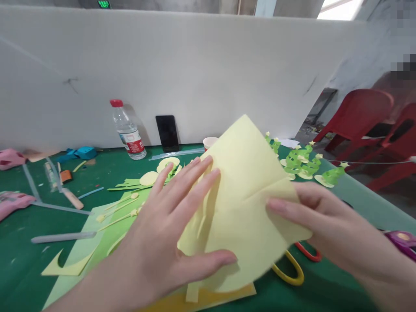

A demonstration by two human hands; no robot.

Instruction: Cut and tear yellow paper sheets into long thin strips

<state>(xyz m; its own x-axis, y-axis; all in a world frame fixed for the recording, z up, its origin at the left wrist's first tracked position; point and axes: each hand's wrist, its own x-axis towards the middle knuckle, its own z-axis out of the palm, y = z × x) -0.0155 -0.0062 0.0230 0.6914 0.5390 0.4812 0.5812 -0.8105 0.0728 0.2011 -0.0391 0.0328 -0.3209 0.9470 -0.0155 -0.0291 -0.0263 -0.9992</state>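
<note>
A sheet of pale yellow paper (242, 173), creased near its right side, is held up tilted over the table. My right hand (325, 216) pinches its right edge, thumb on the near face and the other fingers behind. My left hand (175, 221) is open, fingers spread, lying over the left part of the sheet. Below the sheet, the yellow handle (294, 271) and the red handle (308, 252) of what look like scissors stick out. Green paper sheets (112, 236) and yellow paper scraps (69, 266) lie by my left wrist.
A water bottle (128, 132) and a phone (167, 133) stand against the white board (201, 65). Pink glue guns (14, 203) and glue sticks (63, 237) lie left. Small green paper trees (305, 160) with stars stand right. Red chairs (360, 108) are beyond the table.
</note>
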